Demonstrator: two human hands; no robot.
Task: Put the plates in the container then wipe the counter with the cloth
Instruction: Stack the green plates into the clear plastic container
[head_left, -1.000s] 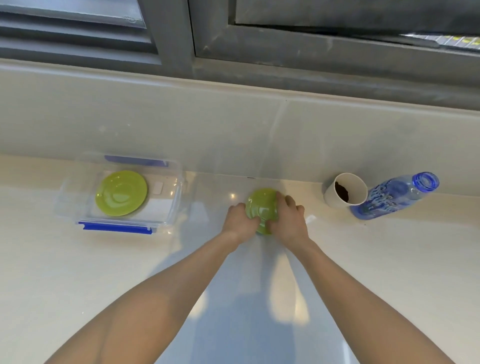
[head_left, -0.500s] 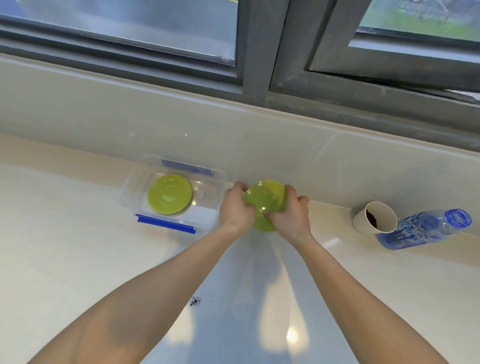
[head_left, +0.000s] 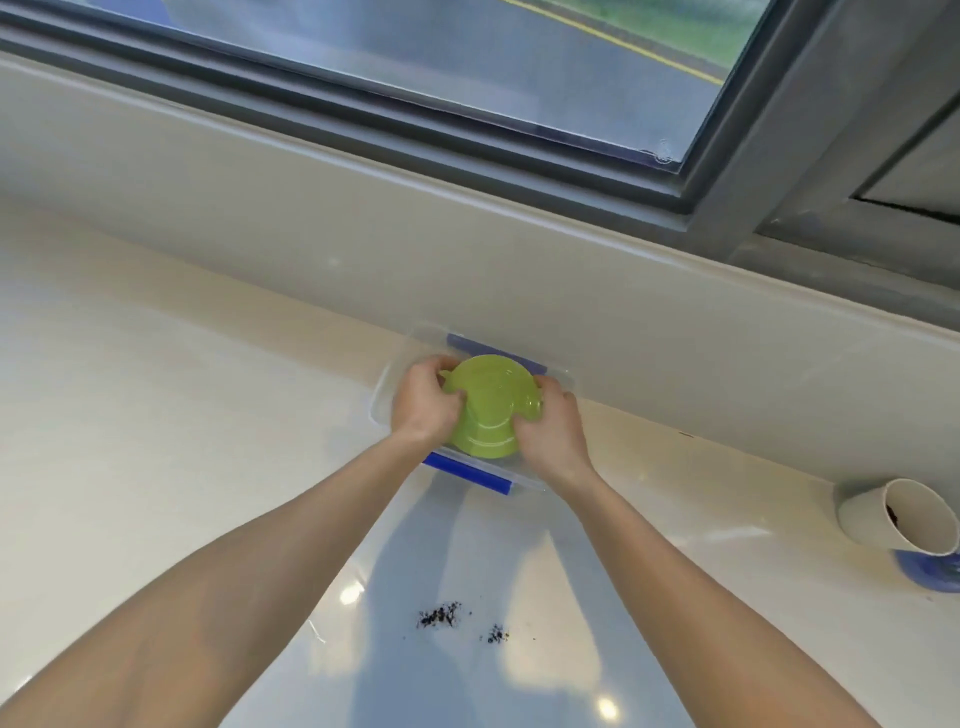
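A green plate (head_left: 491, 395) is held over the clear plastic container (head_left: 387, 387) with blue clasps, which stands against the back wall. My left hand (head_left: 423, 402) grips the plate's left edge. My right hand (head_left: 550, 423) grips its right edge. A second green plate (head_left: 485, 441) shows below the held one, inside the container. No cloth is in view.
Dark crumbs (head_left: 441, 616) lie on the shiny white counter (head_left: 156, 415) in front of the container. A white paper cup (head_left: 896, 514) lies on its side at the right edge, with a blue bottle (head_left: 932, 571) partly visible beyond it. A window runs above the backsplash.
Both hands carried the green plate to the left from the middle of the counter to above the container. The view swung left, so the cup and bottle sit at the right edge.
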